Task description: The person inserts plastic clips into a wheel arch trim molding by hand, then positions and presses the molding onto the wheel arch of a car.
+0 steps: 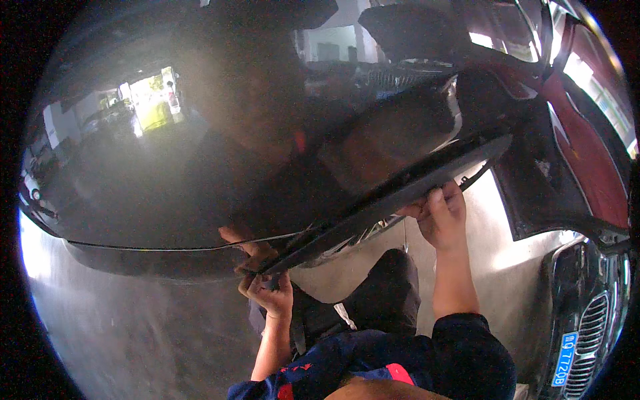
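Note:
A large glossy black car body panel, a bumper-like shell, fills the upper left and mirrors the room. Along its lower edge runs a long black trim strip, sloping up to the right. My left hand grips the lower left end of that strip from below, fingers curled around the edge. My right hand holds the strip near its upper right end, fingers hooked over it. My dark-trousered knee is bent under the panel.
A dark red car body with an open cavity stands at the right. Below it sits a black car front with a chrome grille and a blue plate. Grey concrete floor spreads at lower left.

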